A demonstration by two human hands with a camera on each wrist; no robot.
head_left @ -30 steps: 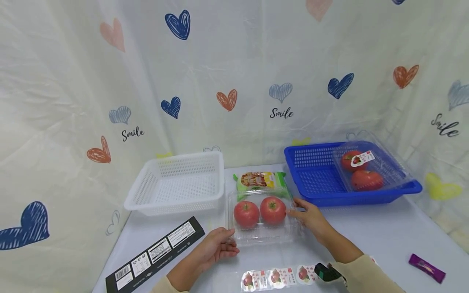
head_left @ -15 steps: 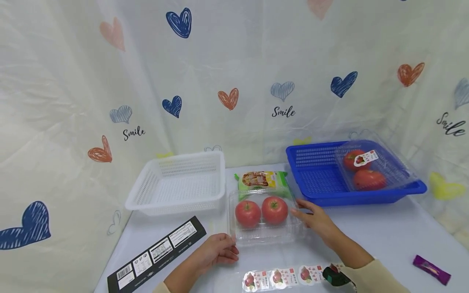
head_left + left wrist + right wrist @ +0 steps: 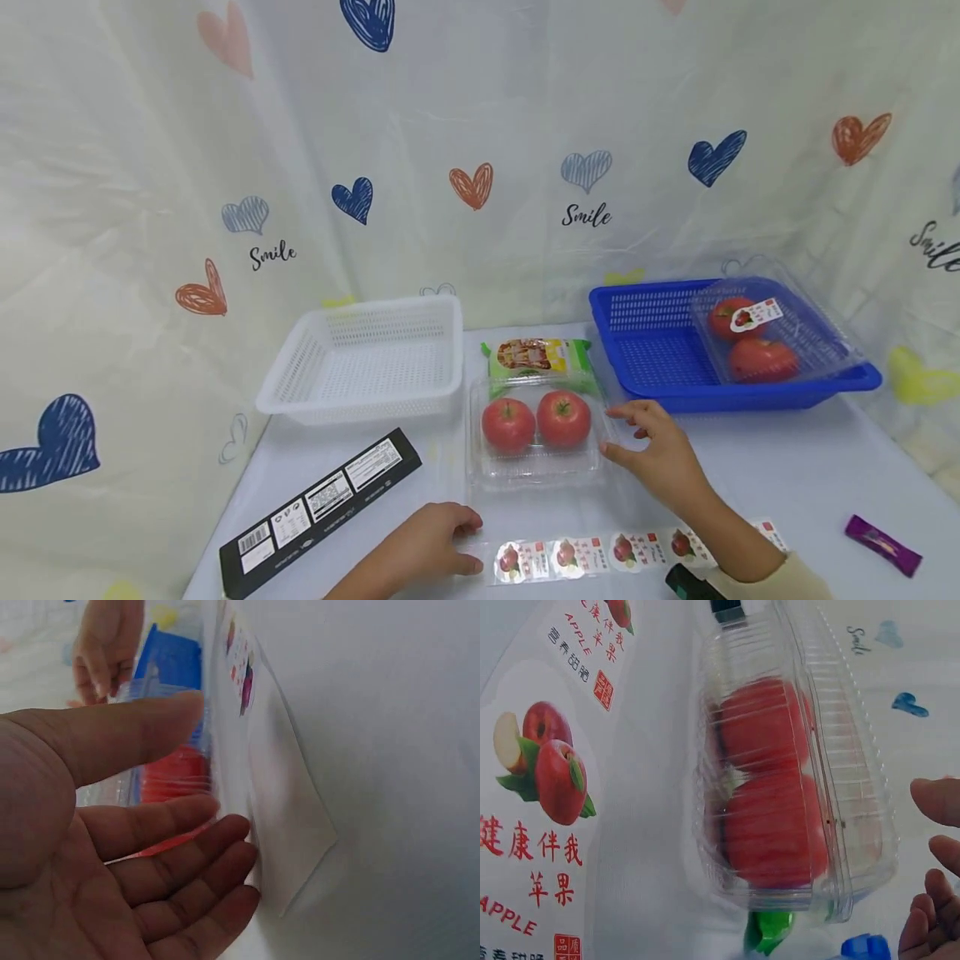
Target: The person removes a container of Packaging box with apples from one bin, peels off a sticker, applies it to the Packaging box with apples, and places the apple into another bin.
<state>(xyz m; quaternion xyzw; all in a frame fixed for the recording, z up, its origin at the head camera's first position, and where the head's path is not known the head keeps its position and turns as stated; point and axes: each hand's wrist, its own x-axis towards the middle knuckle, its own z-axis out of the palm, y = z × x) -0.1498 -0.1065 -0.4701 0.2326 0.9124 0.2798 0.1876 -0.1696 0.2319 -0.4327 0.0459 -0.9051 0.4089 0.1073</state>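
Left hand (image 3: pixel 435 543) has its fingers apart, just beside the stickers (image 3: pixel 577 556); right hand (image 3: pixel 663 458) has its apart too, next to the box (image 3: pixel 536 472) on the worktop (image 3: pixel 813 471). Right forearm (image 3: pixel 726 530) crosses over the stickers, so a low sleeve (image 3: pixel 783 582) could probably drag them crooked.

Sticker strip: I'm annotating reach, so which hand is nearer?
Left. The left hand is at the left end of the sticker strip; the right hand is beyond it, beside the clear apple box.
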